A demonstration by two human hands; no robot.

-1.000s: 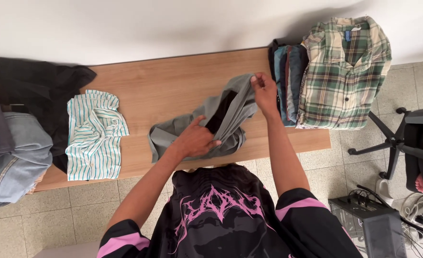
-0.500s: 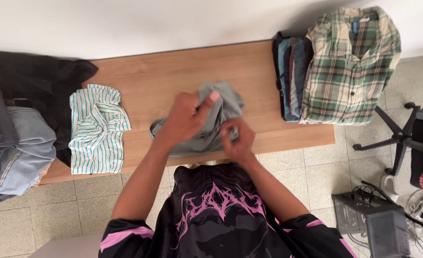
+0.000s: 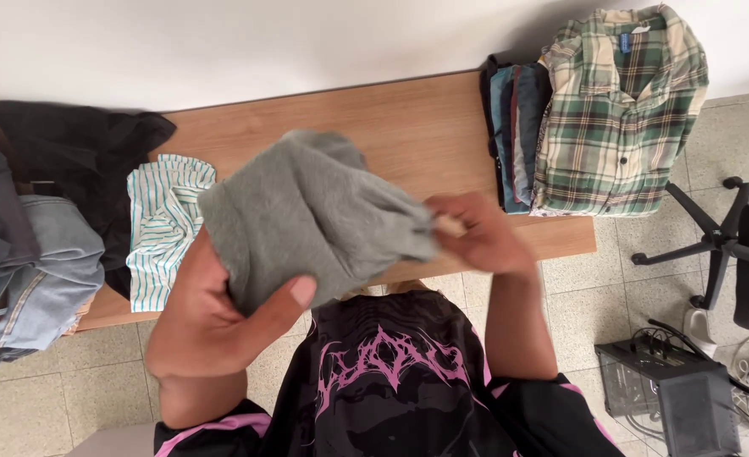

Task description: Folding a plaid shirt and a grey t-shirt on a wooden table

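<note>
A grey garment (image 3: 315, 211) is lifted off the wooden table (image 3: 408, 127) and held up close to the camera. My left hand (image 3: 209, 317) grips its lower left part, thumb across the cloth. My right hand (image 3: 476, 233) pinches its right edge. The cloth hides the middle of the table behind it.
A folded green plaid shirt (image 3: 616, 110) tops a stack of folded dark clothes (image 3: 514, 127) at the table's right end. A striped white and teal shirt (image 3: 163, 224), a black garment (image 3: 78, 144) and jeans (image 3: 31, 271) lie at the left. An office chair (image 3: 730, 245) and a black box (image 3: 662, 398) stand on the tiled floor.
The grey garment, which lay on the table a second ago, has been gathered by both hands and raised toward the camera.
</note>
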